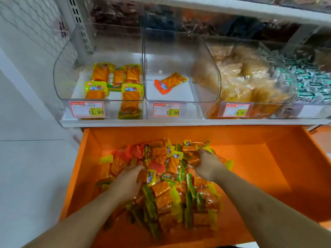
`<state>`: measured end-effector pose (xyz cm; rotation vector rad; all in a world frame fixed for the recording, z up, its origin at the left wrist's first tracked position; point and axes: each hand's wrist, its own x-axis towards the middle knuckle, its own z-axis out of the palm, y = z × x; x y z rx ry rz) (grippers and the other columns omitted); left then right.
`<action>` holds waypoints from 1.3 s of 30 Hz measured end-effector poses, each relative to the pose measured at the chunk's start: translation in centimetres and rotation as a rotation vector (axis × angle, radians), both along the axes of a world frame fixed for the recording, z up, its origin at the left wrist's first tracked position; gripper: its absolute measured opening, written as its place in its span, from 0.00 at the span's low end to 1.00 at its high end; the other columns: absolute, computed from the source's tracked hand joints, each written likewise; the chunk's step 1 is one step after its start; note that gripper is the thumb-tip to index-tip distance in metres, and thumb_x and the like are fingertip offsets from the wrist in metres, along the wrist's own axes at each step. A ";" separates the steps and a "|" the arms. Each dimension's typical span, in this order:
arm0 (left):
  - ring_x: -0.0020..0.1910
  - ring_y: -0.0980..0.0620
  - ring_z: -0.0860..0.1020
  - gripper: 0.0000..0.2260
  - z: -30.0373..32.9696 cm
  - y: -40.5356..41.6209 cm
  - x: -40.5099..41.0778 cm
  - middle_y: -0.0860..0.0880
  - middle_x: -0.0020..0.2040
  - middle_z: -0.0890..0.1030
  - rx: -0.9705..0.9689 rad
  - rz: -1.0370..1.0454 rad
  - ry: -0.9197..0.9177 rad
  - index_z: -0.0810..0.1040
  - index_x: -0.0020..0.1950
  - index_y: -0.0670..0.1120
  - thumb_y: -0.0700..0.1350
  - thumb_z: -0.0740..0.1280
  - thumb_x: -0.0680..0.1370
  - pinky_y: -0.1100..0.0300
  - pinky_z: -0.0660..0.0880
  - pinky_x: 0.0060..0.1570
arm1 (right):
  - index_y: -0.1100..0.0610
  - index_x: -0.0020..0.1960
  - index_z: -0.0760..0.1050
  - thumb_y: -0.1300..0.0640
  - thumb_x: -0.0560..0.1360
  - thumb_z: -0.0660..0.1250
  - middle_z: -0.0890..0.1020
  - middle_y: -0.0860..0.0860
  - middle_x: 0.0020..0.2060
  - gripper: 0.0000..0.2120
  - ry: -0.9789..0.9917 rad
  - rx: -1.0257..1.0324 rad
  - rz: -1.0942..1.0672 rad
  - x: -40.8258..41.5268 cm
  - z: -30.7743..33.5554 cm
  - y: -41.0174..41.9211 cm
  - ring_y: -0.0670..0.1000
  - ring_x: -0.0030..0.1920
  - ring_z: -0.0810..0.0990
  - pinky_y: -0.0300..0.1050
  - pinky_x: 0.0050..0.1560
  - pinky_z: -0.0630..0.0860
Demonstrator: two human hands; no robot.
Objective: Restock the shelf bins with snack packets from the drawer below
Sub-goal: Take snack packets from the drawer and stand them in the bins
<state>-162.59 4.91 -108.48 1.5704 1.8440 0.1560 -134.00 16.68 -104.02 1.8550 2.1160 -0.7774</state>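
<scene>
An open orange drawer [268,158] below the shelf holds a heap of orange snack packets [166,194] with yellow, green and red ends. Both my hands are down in the heap. My left hand [129,181] has its fingers curled round packets at the pile's left middle. My right hand [206,163] grips packets at the far right of the pile. Above, the left clear bin [60,68] holds several yellow-ended packets [114,81]. The middle clear bin [211,72] holds one red-ended packet [170,82].
Clear bins to the right hold pale crisp bags [247,81] and green-white wrapped sweets [311,83]. Price tags [86,109] sit along the white shelf edge [179,122]. A higher shelf with dark packets is above. White floor lies to the left.
</scene>
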 end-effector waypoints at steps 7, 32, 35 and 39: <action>0.80 0.45 0.61 0.29 -4.8 2.5 -1.7 0.50 0.81 0.64 -0.122 -0.123 0.123 0.61 0.82 0.56 0.46 0.66 0.82 0.48 0.59 0.79 | 0.55 0.81 0.61 0.54 0.80 0.64 0.71 0.59 0.75 0.30 0.012 0.021 -0.053 -1.5 -6.2 4.3 0.63 0.74 0.69 0.54 0.75 0.68; 0.47 0.48 0.83 0.05 12.1 3.0 -1.4 0.48 0.47 0.84 0.087 0.264 -0.392 0.80 0.52 0.49 0.41 0.73 0.79 0.64 0.73 0.38 | 0.51 0.33 0.72 0.63 0.78 0.69 0.70 0.46 0.29 0.17 0.432 -0.062 0.007 -1.9 13.2 0.5 0.47 0.30 0.67 0.45 0.34 0.65; 0.47 0.53 0.83 0.10 17.6 2.0 -1.6 0.49 0.51 0.85 0.082 0.254 -0.438 0.79 0.53 0.55 0.41 0.74 0.78 0.61 0.77 0.42 | 0.51 0.33 0.71 0.69 0.73 0.70 0.66 0.49 0.33 0.17 0.730 -0.133 0.013 -2.0 19.1 -2.4 0.49 0.36 0.66 0.47 0.38 0.65; 0.36 0.55 0.85 0.15 23.8 -0.2 -2.3 0.48 0.42 0.88 0.107 0.261 -0.607 0.80 0.55 0.49 0.31 0.73 0.76 0.64 0.80 0.35 | 0.49 0.46 0.83 0.71 0.70 0.75 0.79 0.47 0.39 0.17 0.893 -0.102 0.067 -2.5 22.9 -5.5 0.47 0.45 0.78 0.52 0.48 0.78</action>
